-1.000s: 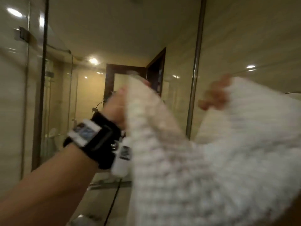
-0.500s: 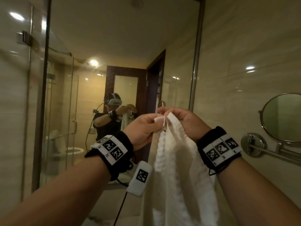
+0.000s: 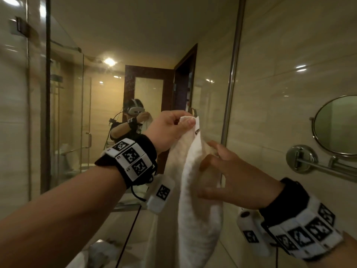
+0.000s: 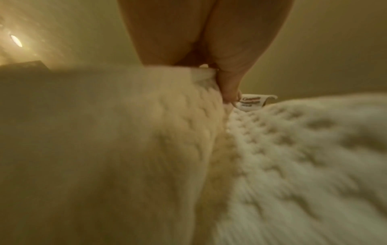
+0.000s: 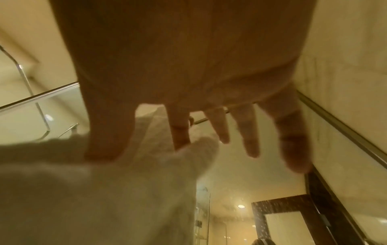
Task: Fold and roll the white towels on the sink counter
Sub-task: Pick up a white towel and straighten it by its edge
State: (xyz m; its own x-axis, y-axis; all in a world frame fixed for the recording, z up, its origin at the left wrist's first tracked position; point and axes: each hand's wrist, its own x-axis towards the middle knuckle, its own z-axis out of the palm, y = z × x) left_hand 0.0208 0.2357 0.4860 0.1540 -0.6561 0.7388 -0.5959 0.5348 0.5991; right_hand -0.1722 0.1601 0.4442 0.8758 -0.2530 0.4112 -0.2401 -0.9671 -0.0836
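A white waffle-weave towel hangs folded lengthwise in the air in front of the wall mirror. My left hand pinches its two top corners together; in the left wrist view the towel fills the frame and a small label sticks out beside the thumb. My right hand is lower down along the towel's right edge, fingers straight and spread. In the right wrist view its thumb and forefinger lie on either side of the towel without closing on it.
A large mirror ahead reflects a person, a glass shower and a dark door. A round shaving mirror on a chrome arm juts from the tiled wall at right. More white cloth lies on the counter at the bottom left.
A second ago both hands held the towel spread wide. They brought the top corners together; now the left hand alone holds both corners and the right hand has let go and dropped down the towel's edge.
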